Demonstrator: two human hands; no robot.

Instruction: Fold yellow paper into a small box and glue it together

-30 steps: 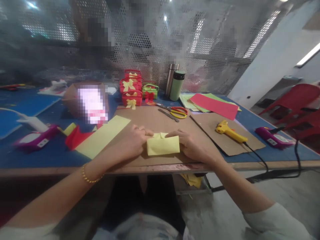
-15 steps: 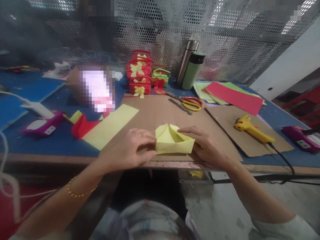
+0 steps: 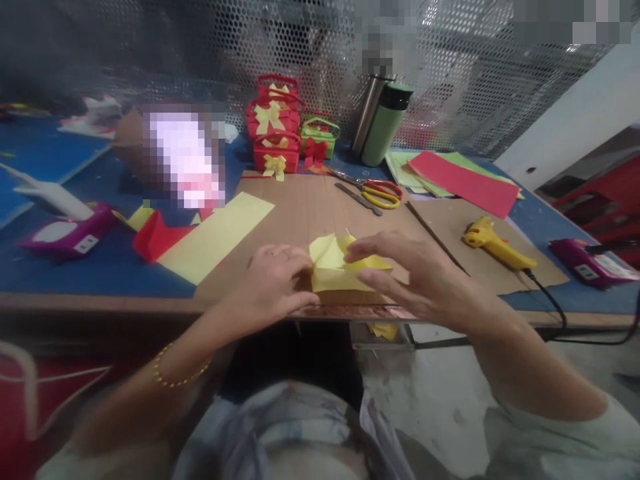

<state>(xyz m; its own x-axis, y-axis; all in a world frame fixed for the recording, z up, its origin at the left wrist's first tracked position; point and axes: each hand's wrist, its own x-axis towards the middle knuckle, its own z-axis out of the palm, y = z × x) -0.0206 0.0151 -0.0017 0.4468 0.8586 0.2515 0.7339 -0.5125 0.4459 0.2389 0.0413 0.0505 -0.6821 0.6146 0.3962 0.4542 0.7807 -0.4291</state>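
Observation:
A folded yellow paper box [image 3: 333, 277] stands on the brown cardboard [image 3: 300, 207] near the table's front edge. At its left end my left hand [image 3: 280, 280] holds it, the fingers partly behind the paper. My right hand [image 3: 400, 273] is over the box's right side, thumb and fingers apart, with fingertips above or against its front wall; whether they touch is unclear. A flat yellow strip [image 3: 215, 240] lies to the left, next to a red folded paper [image 3: 160, 239].
Scissors [image 3: 377, 193] and a thin metal tool [image 3: 357, 199] lie behind the box. Red boxes [image 3: 275, 157], a green box [image 3: 320, 137] and a green bottle [image 3: 385, 130] stand at the back. A yellow glue gun [image 3: 500, 248] lies right, near red paper [image 3: 465, 183].
My right hand has let go of the box's right end and moved over its front, fingers spreading. My left hand stays at the left end. The view has shifted slightly.

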